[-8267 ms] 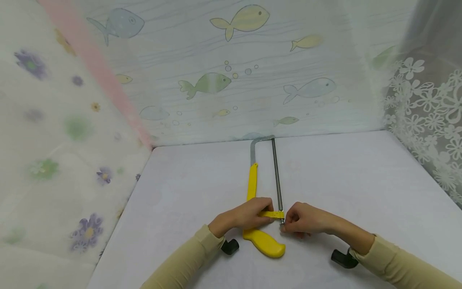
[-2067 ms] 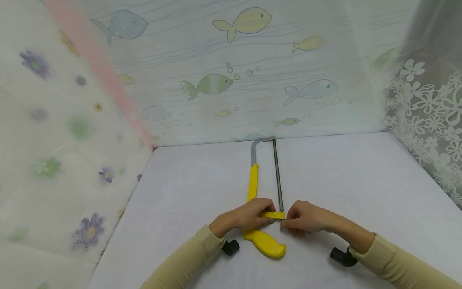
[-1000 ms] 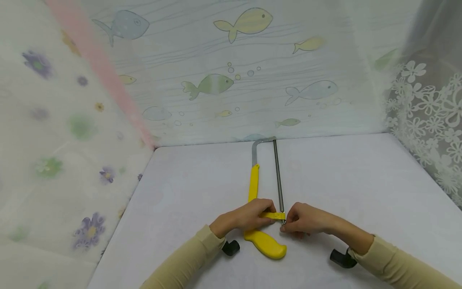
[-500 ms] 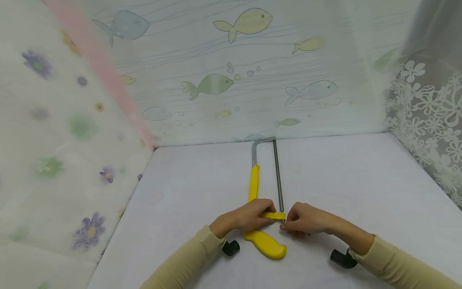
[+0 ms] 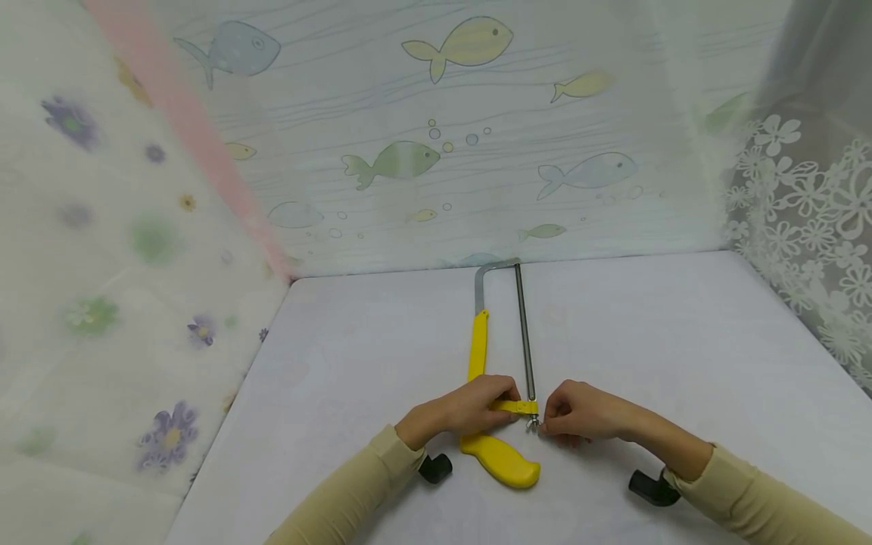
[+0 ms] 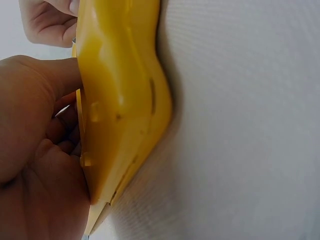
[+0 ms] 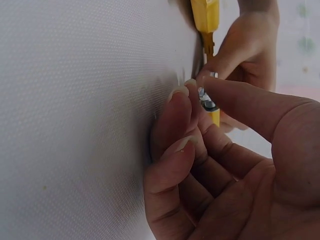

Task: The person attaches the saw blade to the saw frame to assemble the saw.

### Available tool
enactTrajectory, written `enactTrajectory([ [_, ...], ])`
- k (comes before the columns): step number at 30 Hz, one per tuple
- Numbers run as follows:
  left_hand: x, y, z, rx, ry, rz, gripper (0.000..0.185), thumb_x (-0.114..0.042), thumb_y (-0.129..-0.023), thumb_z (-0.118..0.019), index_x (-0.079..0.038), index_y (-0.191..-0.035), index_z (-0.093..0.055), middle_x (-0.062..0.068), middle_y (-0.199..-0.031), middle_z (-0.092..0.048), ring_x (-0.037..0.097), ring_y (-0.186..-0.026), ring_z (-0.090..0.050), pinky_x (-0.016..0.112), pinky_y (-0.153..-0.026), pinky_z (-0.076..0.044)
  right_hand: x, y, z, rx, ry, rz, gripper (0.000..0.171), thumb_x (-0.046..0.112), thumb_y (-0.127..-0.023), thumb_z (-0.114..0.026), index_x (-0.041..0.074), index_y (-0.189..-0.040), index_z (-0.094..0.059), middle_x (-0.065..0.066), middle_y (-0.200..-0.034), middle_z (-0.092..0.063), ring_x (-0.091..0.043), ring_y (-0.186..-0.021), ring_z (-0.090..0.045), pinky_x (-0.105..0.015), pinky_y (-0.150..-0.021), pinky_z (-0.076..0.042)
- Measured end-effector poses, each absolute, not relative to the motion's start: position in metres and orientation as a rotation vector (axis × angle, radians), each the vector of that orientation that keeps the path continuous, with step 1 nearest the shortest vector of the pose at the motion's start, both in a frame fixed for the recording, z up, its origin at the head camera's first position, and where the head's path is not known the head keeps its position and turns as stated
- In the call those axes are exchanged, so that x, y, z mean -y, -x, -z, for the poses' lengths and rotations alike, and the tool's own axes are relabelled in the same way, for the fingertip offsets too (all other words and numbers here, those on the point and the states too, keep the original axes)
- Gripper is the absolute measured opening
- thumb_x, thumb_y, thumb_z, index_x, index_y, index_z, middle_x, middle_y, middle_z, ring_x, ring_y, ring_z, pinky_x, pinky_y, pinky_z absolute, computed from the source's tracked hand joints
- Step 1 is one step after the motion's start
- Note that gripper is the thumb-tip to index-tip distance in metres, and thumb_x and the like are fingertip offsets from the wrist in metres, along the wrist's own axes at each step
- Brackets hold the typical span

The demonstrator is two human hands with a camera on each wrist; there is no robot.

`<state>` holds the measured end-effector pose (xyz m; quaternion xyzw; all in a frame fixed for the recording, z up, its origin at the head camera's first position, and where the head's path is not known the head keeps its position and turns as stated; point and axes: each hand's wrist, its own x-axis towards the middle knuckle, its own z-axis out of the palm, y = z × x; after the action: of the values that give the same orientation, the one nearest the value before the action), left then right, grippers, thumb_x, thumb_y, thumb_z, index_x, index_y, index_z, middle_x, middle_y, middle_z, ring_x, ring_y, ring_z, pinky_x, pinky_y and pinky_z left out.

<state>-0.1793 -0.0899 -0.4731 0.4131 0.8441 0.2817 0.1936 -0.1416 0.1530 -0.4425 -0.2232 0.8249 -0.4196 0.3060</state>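
A hacksaw (image 5: 504,458) with a yellow handle and a grey metal front bow lies on the white table, its blade side to the right. My left hand (image 5: 477,403) grips the yellow crosspiece at the near end of the blade; in the left wrist view the thumb and fingers go behind the yellow handle (image 6: 122,100). Just below that crosspiece a small silver wing nut (image 5: 533,425) shows. My right hand (image 5: 586,412) has its thumb and forefinger at the wing nut's right side. In the right wrist view the wing nut (image 7: 207,100) sits between their tips, partly covered.
The white-covered table (image 5: 381,341) extends around the saw. A fish-printed curtain (image 5: 409,98) hangs behind it, close to the saw's far end. Flowered cloth (image 5: 102,265) closes the left side and lace (image 5: 817,227) the right. Dark wrist mounts (image 5: 652,488) sit at both cuffs.
My right fingertips have shifted slightly right, so the wing nut they covered half a second ago now shows. The left hand and the hacksaw stay in place.
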Motion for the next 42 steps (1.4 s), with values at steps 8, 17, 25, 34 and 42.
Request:
enactTrajectory([
  [8,0.09,0.1795,0.4734,-2.364,-1.162,-0.788,0.013,-0.017,-0.101,-0.067,-0.012,-0.112,-0.061,-0.007,-0.104,-0.063,0.003,-0.089,-0.053,0.014,-0.084,-0.046,-0.1534,0.1423,0.4442,-2.168,0.597,1.108,0.022,0.019,-0.096,-0.071,0.005,-0.08,-0.069,-0.001,-0.065,-0.06,-0.012,-0.054,-0.05,-0.024,-0.049,-0.039],
  [17,0.0907,0.1804,0.4738,-2.367,-1.175,-0.771,0.014,-0.018,-0.101,-0.067,-0.012,-0.113,-0.061,-0.007,-0.106,-0.063,0.003,-0.091,-0.054,0.015,-0.085,-0.046,-0.1502,0.1428,0.4435,-2.15,0.6,1.114,0.029,0.025,-0.096,-0.071,0.004,-0.076,-0.071,-0.001,-0.062,-0.06,-0.013,-0.054,-0.049,-0.024,-0.048,-0.038],
  [25,0.0903,0.1802,0.4733,-2.354,-1.164,-0.796,0.014,-0.018,-0.101,-0.067,-0.012,-0.113,-0.061,-0.007,-0.106,-0.064,0.002,-0.09,-0.053,0.015,-0.085,-0.046,-0.1467,0.1421,0.4418,-2.147,0.592,1.121,0.041,0.031,-0.099,-0.068,0.001,-0.072,-0.069,-0.002,-0.059,-0.059,-0.012,-0.052,-0.048,-0.023,-0.048,-0.037],
  [34,0.0898,0.18,0.4732,-2.36,-1.162,-0.783,0.013,-0.017,-0.101,-0.067,-0.012,-0.111,-0.061,-0.007,-0.105,-0.063,0.003,-0.09,-0.053,0.014,-0.084,-0.046,-0.1446,0.1416,0.4424,-2.161,0.602,1.117,0.04,0.03,-0.099,-0.067,0.002,-0.071,-0.07,-0.001,-0.059,-0.06,-0.011,-0.051,-0.05,-0.022,-0.047,-0.038],
  [42,0.0904,0.1798,0.4729,-2.355,-1.161,-0.791,0.014,-0.017,-0.101,-0.068,-0.012,-0.111,-0.061,-0.007,-0.105,-0.063,0.003,-0.089,-0.053,0.015,-0.084,-0.046,-0.1453,0.1418,0.4419,-2.166,0.596,1.112,0.04,0.031,-0.099,-0.067,0.003,-0.071,-0.07,-0.001,-0.059,-0.061,-0.01,-0.051,-0.049,-0.023,-0.048,-0.038],
])
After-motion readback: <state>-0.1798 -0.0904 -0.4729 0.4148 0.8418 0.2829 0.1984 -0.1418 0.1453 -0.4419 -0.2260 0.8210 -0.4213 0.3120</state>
